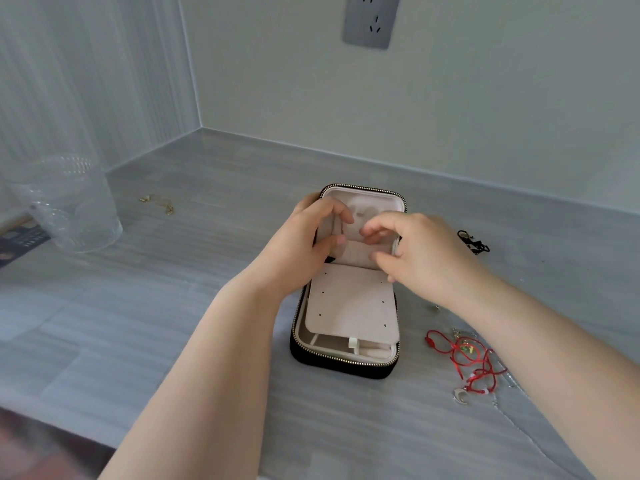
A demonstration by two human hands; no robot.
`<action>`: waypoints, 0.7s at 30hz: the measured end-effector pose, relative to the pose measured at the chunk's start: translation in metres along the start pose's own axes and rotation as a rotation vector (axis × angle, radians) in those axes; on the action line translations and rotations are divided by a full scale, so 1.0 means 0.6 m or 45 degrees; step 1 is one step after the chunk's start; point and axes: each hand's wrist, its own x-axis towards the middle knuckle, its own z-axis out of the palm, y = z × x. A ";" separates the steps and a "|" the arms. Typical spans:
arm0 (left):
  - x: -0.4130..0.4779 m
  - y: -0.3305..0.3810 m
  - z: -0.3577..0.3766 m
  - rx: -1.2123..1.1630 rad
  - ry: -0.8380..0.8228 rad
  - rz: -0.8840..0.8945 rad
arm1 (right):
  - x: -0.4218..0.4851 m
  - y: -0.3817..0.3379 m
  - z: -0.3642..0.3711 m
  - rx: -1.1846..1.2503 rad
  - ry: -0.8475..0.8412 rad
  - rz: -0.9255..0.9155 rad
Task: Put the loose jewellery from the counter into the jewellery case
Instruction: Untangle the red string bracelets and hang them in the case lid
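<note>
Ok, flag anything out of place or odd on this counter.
The gold chain lies alone at far left by the cup, away from the other loose pieces right of the case. The red cords there are in a tangled heap. Nothing looks spilled or broken.

Jewellery case (343, 367) on counter (173, 306); cup (69, 206) far left, bracelets (467, 355) right.

Corner of a home: grey streaked counter (194, 341), pale wall (502, 98) with power socket (371, 19), clear tumbler (69, 206).
</note>
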 end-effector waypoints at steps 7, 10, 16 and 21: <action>-0.001 0.000 0.000 -0.017 -0.025 -0.017 | 0.001 -0.001 0.021 0.149 0.001 -0.031; -0.003 -0.001 -0.002 -0.055 -0.030 0.018 | 0.005 -0.001 0.033 0.262 -0.005 -0.027; -0.001 -0.002 -0.003 -0.001 -0.037 0.007 | 0.006 -0.002 0.030 0.309 -0.025 -0.033; 0.000 -0.001 0.000 0.122 -0.042 -0.016 | -0.034 0.022 -0.054 0.524 -0.065 0.041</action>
